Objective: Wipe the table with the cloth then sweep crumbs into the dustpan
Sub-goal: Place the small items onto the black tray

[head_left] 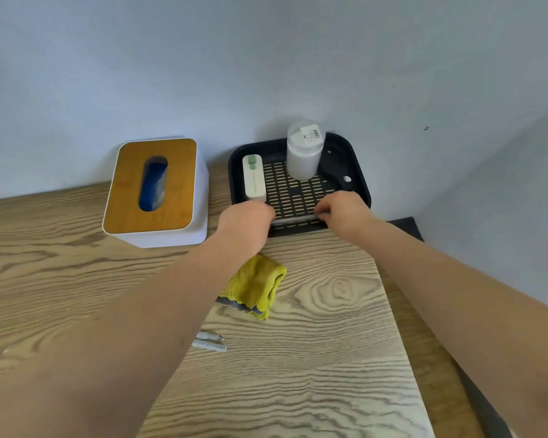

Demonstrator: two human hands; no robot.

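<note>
Head view, only one available. Both hands sit at the near edge of the black tray, upper centre-right of the frame. Left hand is curled at the tray's near-left corner; what the fingers close on is hidden, so cannot tell its grip. Right hand is pinched on one end of a thin pale rod lying along the tray's front edge. The rod runs left-right across the frame.

The cloth is bunched on the counter just below centre, partly under the left forearm, held by neither hand. Long axis runs roughly top to bottom of the frame, tilted slightly; the folded rounded end points up-right toward the tray, the grey-trimmed edge points to the lower left. No dustpan clearly in view, unless the tray serves.

Risks, as judgement:
- The jar stands tall on the tray's slotted floor; tugging or tilting the tray could tip it.
- The pale case sits close above the left hand; a knuckle nudge could shift it.
- Left forearm hangs over the cloth; pulling back could drag it.
- Two small grey plugs lie lower centre; a wipe could roll them off the counter.
- The tissue box, upper left, limits wiping room.
</note>
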